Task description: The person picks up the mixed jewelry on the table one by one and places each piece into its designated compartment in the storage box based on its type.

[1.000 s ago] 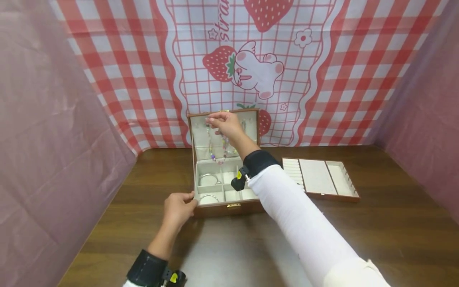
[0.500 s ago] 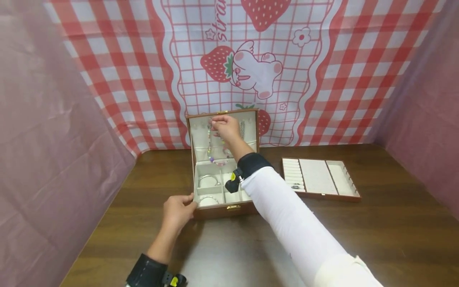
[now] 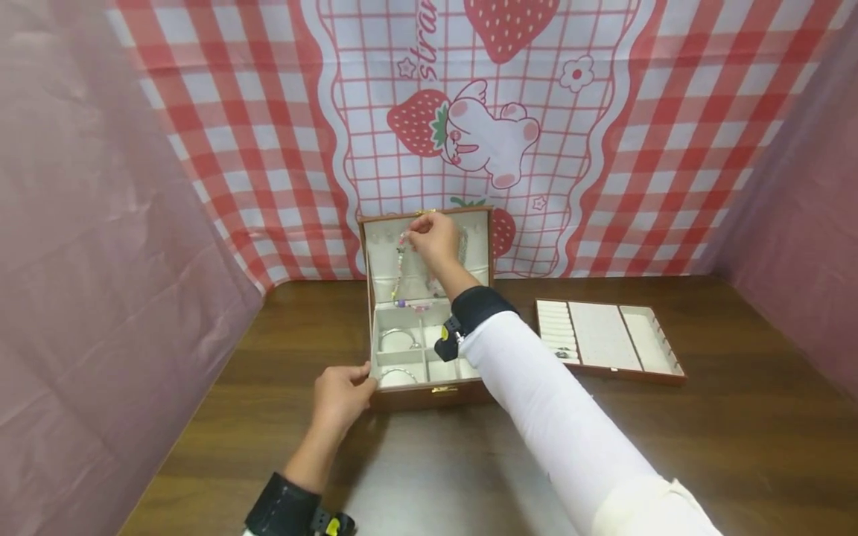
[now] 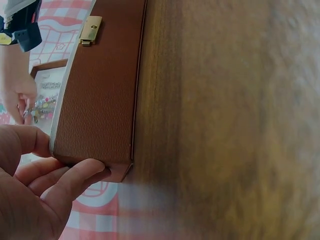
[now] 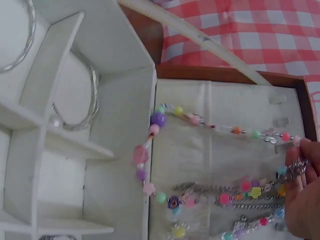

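Note:
My right hand (image 3: 436,242) pinches a strand of multicoloured beaded necklace (image 5: 158,119) close to the raised lid of a brown jewelry box (image 3: 429,400). The strand loops down in front of the lid's cream lining. Clear hooks (image 5: 277,99) line the lid near my fingertips; whether the strand touches one is unclear. Silver chains (image 5: 210,189) and more beads hang beside that hand. My left hand (image 4: 45,185) grips the box's front left corner, thumb on the rim and fingers on its side. Silver bangles (image 5: 93,95) lie in the left compartments.
A cream-lined tray (image 3: 606,335) with ring rolls lies on the wooden table right of the box. A small dark piece (image 3: 563,353), perhaps a ring, sits in its rolls. Behind the box hangs a red-and-white checked cloth (image 3: 268,149).
My right hand has shifted slightly right and down across the lid with the beaded necklace. My left hand keeps its hold on the corner. The head view has shifted a little.

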{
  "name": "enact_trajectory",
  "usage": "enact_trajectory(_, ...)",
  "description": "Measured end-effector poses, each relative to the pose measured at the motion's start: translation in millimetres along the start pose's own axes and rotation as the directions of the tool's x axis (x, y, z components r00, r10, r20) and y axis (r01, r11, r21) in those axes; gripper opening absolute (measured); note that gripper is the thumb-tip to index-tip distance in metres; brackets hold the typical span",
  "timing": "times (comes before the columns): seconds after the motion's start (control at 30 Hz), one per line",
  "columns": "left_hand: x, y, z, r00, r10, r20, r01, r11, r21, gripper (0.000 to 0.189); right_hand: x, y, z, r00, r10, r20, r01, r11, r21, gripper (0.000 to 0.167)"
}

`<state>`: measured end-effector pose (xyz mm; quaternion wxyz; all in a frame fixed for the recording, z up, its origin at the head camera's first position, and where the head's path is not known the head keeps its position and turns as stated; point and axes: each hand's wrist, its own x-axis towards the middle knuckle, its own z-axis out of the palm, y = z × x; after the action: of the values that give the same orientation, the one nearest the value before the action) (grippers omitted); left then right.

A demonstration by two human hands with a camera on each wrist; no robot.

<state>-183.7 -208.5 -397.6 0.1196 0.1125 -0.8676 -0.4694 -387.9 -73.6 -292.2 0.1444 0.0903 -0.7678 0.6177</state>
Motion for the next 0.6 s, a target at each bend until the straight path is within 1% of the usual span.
enact_trajectory(0.1, 0.1, -0.1, 1.3, 1.0, 0.0, -0.007, 0.0, 1.0, 0.006, 0.032, 0.9, -2.0, 3.3, 0.999, -0.02, -0.03, 0.021, 0.999, 0.038, 0.01)
enact_trajectory(0.17, 0.2, 0.1, 1.4, 1.0, 0.0, -0.011, 0.0, 1.0, 0.002, 0.031, 2.1, -1.8, 6.3, 0.998, -0.018, -0.065, 0.02, 0.999, 0.027, 0.01)
enact_trajectory(0.2, 0.2, 0.0, 1.3, 1.0, -0.001, -0.012, 0.001, 1.0, 0.003, 0.031, 2.3, -1.6, 7.5, 0.996, -0.023, -0.083, 0.022, 1.0, -0.007, 0.009)
enact_trajectory(0.27, 0.2, -0.5, 0.7, 1.0, -0.001, -0.011, 0.001, 1.0, 0.001, 0.031, 2.8, -0.5, 10.3, 0.993, -0.038, -0.114, 0.025, 0.994, -0.108, 0.007)
enact_trajectory(0.33, -0.2, -0.5, 0.8, 1.0, 0.0, -0.008, 0.0, 1.0, -0.004, 0.031, 2.1, 0.8, 10.1, 0.991, -0.056, -0.12, 0.029, 0.975, -0.221, 0.005)
enact_trajectory(0.43, -0.9, -0.1, 1.9, 1.0, 0.004, -0.007, -0.004, 1.0, -0.008, 0.031, -1.2, 2.7, 5.9, 0.991, -0.09, -0.095, 0.051, 0.934, -0.354, 0.008)
enact_trajectory(0.5, -1.5, 0.2, 1.6, 1.0, 0.002, -0.007, -0.002, 1.0, -0.014, 0.031, -5.0, 3.9, 3.0, 0.992, -0.117, -0.054, 0.087, 0.916, -0.392, 0.009)
enact_trajectory(0.6, -1.4, -0.4, 1.5, 1.0, -0.006, -0.003, 0.006, 1.0, -0.015, 0.031, -11.6, 8.9, -0.5, 0.987, -0.158, 0.02, 0.152, 0.897, -0.415, 0.012)
